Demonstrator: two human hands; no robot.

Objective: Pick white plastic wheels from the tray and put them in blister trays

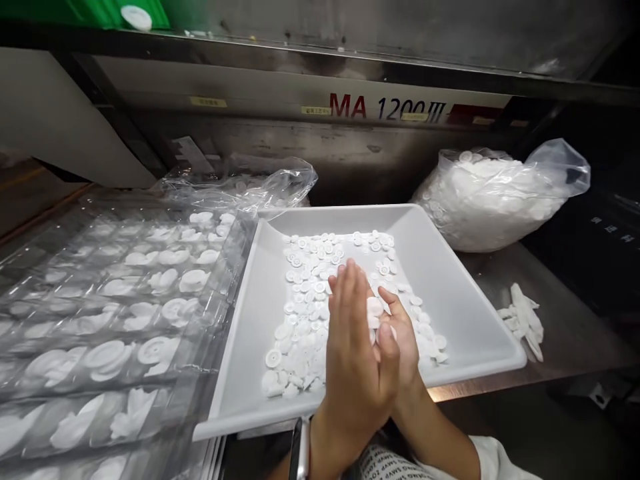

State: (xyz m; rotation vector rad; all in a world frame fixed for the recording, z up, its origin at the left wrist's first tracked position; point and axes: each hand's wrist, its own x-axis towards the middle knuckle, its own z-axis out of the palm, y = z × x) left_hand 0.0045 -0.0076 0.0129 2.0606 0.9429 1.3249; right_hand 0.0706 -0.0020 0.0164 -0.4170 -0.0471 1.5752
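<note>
Frame centre: left hand [356,340] flat, fingers straight, side by side; right hand [407,343] partly hidden (grip cannot be told). White discs [375,308] between palms, above tray [450,287]; parting palms carelessly could spill some outside.

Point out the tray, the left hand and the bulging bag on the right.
Tray [453,300]: head view, right sloping wall.
Left hand [351,353]: head view, back of the hand.
Bag [493,203]: head view, bulging middle.
</note>
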